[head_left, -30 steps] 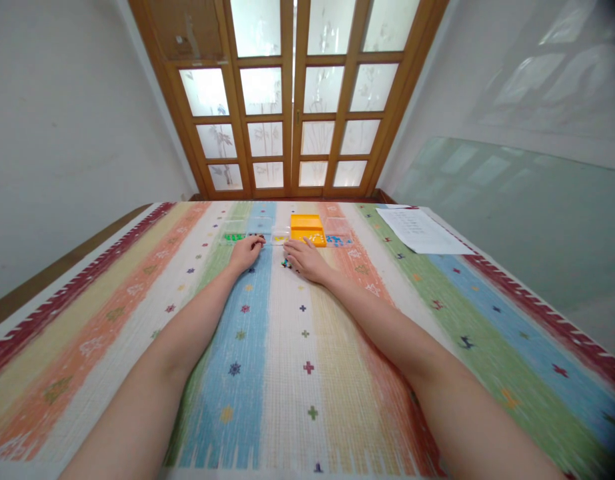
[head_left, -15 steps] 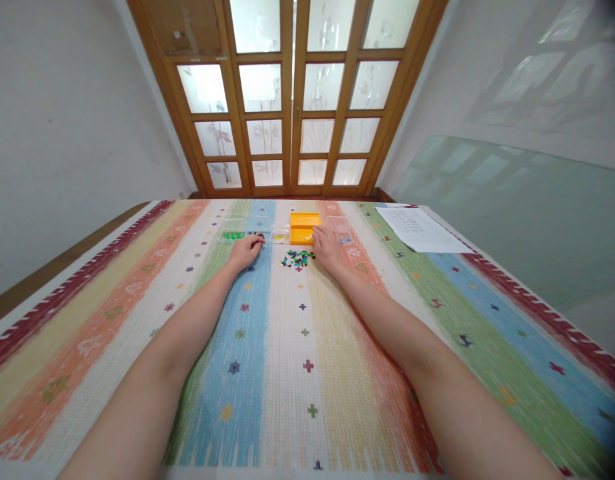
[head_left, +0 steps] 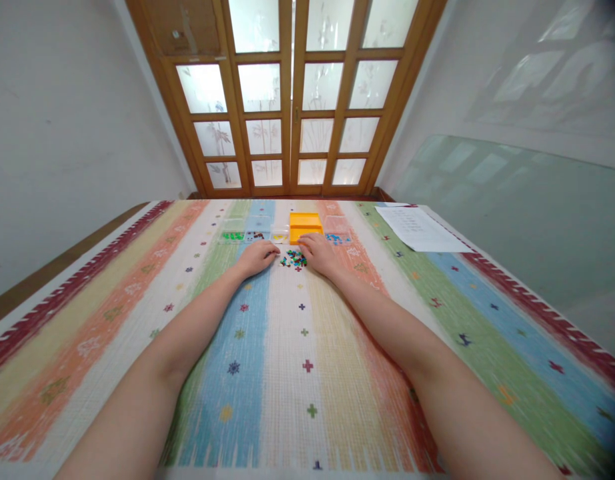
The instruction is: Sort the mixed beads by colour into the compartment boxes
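Note:
On the tablecloth lies a small heap of mixed-colour beads (head_left: pixel 293 259), green, blue, yellow and dark. My left hand (head_left: pixel 259 259) is at the heap's left edge, fingers slightly apart, with nothing visible in them. From the right, my right hand (head_left: pixel 318 255) reaches over the heap, its fingers parted and partly covering the beads. Behind the hands stand clear lidded boxes: one with green beads (head_left: pixel 233 236), one with dark brown beads (head_left: pixel 257 236), one with yellow beads (head_left: pixel 279 237) and one with blue beads (head_left: pixel 337 238). An open orange box (head_left: pixel 305 220) stands among them.
A striped, patterned tablecloth (head_left: pixel 287 373) covers the table. Sheets of printed paper (head_left: pixel 420 228) lie at the back right. Beyond the table's far edge are wooden doors with glass panes (head_left: pixel 295 133). A greenish glass panel (head_left: pixel 512 220) leans at the right wall.
My left hand has left the dark bead box and come right and nearer to the heap. My right hand has moved left and nearer from beside the orange box, uncovering the blue beads.

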`<state>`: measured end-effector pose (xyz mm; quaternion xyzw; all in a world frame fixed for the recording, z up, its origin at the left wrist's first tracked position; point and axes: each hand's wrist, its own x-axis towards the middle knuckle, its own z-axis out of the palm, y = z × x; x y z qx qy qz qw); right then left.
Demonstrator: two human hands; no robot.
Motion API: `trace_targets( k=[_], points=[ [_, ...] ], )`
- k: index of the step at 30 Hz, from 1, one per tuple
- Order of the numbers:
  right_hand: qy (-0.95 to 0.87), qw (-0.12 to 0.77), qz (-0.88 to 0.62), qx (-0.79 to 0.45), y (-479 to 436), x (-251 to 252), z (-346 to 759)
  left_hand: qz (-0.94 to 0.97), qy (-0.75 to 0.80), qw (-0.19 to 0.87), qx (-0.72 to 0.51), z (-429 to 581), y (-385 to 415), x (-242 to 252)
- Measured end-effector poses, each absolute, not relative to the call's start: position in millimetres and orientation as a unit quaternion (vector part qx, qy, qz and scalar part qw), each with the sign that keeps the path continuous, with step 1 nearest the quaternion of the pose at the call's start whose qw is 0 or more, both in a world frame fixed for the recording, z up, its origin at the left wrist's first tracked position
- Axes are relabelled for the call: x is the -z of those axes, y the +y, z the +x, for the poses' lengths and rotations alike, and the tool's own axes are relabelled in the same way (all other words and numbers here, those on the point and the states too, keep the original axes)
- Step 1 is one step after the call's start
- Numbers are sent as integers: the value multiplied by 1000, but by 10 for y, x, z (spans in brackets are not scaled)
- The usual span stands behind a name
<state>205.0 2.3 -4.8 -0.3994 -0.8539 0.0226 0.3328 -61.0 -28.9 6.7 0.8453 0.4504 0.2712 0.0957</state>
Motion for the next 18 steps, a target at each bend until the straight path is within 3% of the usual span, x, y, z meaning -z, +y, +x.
trace_targets(
  k=[10,18],
  points=[
    [-941,231,-234,-79,-274,-107,1846,844,454,86,-271,-671,-245,-25],
    [-938,260,-209,-94,-182,-24,1892,853,457,63,-244,-652,-266,-42]
  ],
)
